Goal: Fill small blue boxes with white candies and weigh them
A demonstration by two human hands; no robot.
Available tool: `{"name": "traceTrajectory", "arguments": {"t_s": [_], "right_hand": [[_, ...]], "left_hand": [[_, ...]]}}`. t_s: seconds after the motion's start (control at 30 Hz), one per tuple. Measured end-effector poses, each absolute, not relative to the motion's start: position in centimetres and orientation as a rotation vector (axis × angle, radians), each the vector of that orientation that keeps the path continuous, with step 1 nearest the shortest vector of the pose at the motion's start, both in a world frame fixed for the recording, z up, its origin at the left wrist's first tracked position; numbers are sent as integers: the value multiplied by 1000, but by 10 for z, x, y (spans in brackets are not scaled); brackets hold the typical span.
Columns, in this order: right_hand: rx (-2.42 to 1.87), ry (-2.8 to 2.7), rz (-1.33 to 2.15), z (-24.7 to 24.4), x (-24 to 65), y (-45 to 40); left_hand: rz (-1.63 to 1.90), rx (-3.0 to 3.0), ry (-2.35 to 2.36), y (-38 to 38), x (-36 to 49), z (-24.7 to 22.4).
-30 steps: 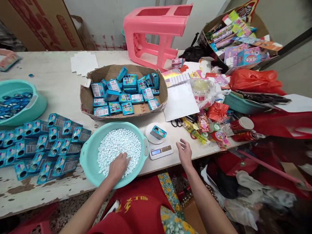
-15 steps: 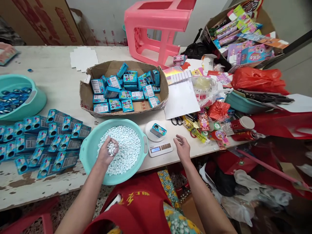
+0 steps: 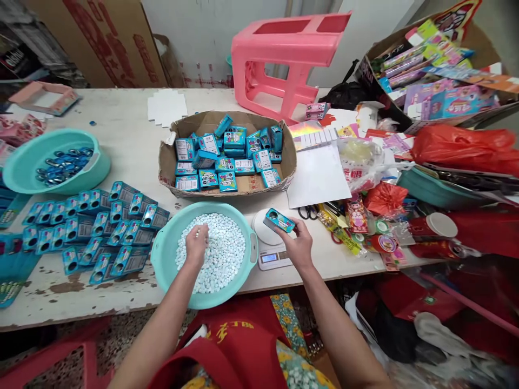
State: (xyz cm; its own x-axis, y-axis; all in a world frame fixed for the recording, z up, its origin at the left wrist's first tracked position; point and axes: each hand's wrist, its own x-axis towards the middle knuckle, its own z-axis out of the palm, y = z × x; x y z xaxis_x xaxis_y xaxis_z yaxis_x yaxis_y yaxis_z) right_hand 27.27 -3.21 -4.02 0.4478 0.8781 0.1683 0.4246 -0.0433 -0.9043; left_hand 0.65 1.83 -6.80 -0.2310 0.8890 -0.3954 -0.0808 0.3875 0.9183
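Over the turquoise basin [image 3: 162, 273] of small white candies [image 3: 223, 254], my left hand [image 3: 197, 246] is closed around some of the candies. My right hand [image 3: 299, 240] grips the right end of a small blue box [image 3: 279, 220] with a round hole in its top. That box is above the round white plate of a small scale [image 3: 272, 259], whose display is lit. Whether the box still touches the plate I cannot tell.
Behind the basin stands a cardboard tray [image 3: 227, 193] of blue boxes. Rows of blue boxes [image 3: 97, 232] and a basin of blue items [image 3: 81, 181] are at left. Scissors [image 3: 308, 212], packets and bags lie right; a pink stool [image 3: 284, 48] is behind.
My right hand has moved left and taken hold of the blue box, which is now tilted. My left hand has turned over and closed more around the candies. The view has shifted left.
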Motion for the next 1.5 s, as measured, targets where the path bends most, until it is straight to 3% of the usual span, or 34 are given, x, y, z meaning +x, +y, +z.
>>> {"name": "traceTrajectory", "arguments": {"t_s": [0.13, 0.3, 0.73, 0.93, 1.03, 1.27, 1.4, 1.5], "right_hand": [[-1561, -1410, 590, 1, 239, -41], [-1484, -1664, 772, -8, 187, -43], [-1443, -1552, 930, -11, 171, -34], [-1543, -1200, 980, -3, 224, -41], [-1691, -1061, 838, -21, 262, -39], [-1812, -1035, 738, -90, 305, -10], [-1742, -1101, 625, -87, 311, -14], [-1719, -1125, 453, -67, 311, -28]], "left_hand": [[1156, 329, 1118, 27, 11, -12], [1331, 394, 992, 18, 36, 29], [1379, 400, 1072, 26, 26, 16], [883, 1278, 1525, 24, -19, -18], [841, 1619, 1629, 62, -21, -17], [818, 1886, 1913, 246, 27, -17], [757, 1695, 1900, 292, 24, -26], [954, 1480, 1834, 279, 13, -22]]}}
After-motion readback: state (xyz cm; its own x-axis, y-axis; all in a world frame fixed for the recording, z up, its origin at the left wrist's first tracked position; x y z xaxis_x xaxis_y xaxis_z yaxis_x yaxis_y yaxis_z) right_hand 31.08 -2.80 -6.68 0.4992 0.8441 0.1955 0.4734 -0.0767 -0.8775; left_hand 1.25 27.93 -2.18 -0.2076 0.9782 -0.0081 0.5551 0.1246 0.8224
